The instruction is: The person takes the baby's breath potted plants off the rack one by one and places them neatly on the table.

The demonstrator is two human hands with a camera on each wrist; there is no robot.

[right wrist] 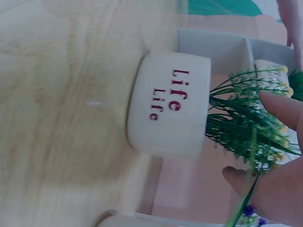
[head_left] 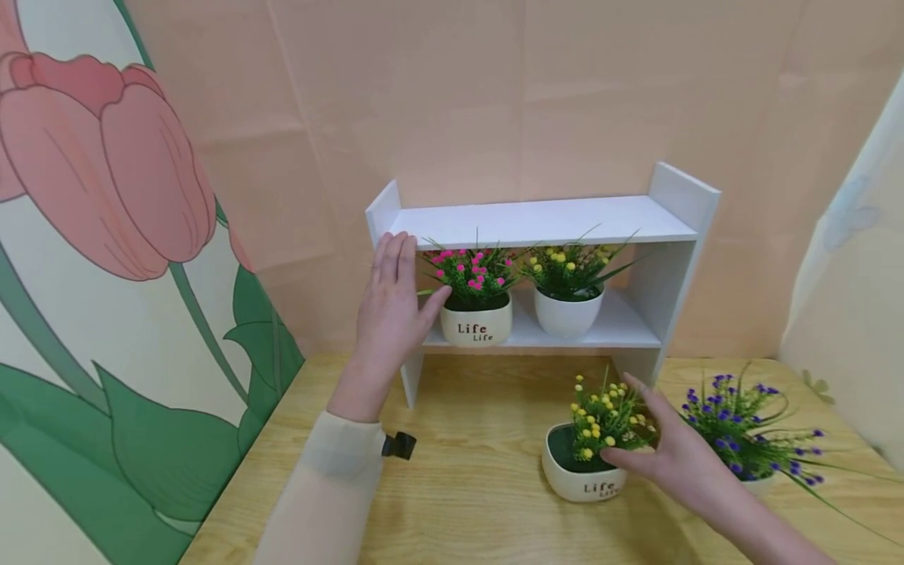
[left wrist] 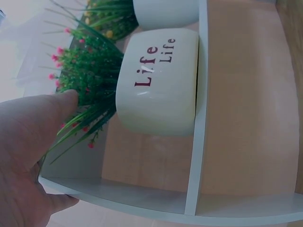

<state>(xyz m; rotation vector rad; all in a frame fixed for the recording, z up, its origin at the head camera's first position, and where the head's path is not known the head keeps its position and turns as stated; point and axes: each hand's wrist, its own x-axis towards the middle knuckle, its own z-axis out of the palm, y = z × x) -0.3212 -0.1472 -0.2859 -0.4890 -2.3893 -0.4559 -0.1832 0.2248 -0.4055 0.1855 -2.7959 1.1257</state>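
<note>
My left hand [head_left: 391, 314] lies with straight fingers against the left upright of the white shelf [head_left: 537, 220], its thumb spread toward the pink-flowered potted plant [head_left: 476, 318]. That plant's cream pot, lettered "Life", sits on the middle board; in the left wrist view my thumb is by its leaves. My right hand [head_left: 671, 447] hovers around a yellow-flowered potted plant [head_left: 582, 479] on the table, thumb and fingers spread on either side of its flowers. The right wrist view has this "Life" pot [right wrist: 170, 104] resting on the wood, with my fingers apart near the foliage.
Another yellow-flowered plant in a white pot [head_left: 569, 314] stands on the middle board, right of the pink one. A purple-flowered plant [head_left: 741, 424] stands on the wooden table [head_left: 452, 486] beyond my right hand. Behind the shelf is a peach-coloured backdrop [head_left: 494, 102].
</note>
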